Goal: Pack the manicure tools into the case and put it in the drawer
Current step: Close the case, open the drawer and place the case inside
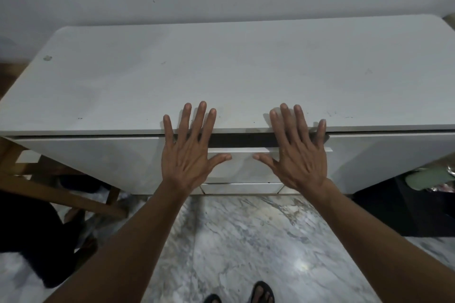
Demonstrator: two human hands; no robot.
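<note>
Left hand (pixel 190 155): flat and spread, fingers (pixel 188 115) wide and straight, holding nothing; fingertips over the front edge of the surface (pixel 246 76), palm in front of the drawer

Right hand (pixel 299 157): same pose, mirrored; fingers wide and straight, holding nothing; thumb pointing inward toward the left thumb

Drawer (pixel 242 165): directly below the fingertips and between the two palms; white front panel seen between the thumbs, a dark gap above it, just under the edge of the surface; appears slightly open or not fully pushed in, cannot tell how far

Long axis of drawer front: running left to right, across both hands, at a right angle to the fingers

Nearer hand: neither; both at about equal reach, one on each end of the drawer front

Case and manicure tools: not visible anywhere; nothing seen lying beyond the fingertips on the surface; probably already inside the drawer, but only a judgement

Step in hand: likely the final closing of the drawer, or hands resting after it

Next move, as judgement: an even push with both palms, away from the body, so the front goes in straight and not skewed

Below the wrists: a second, lower drawer front (pixel 242 188), then marble floor (pixel 234 241)
</note>
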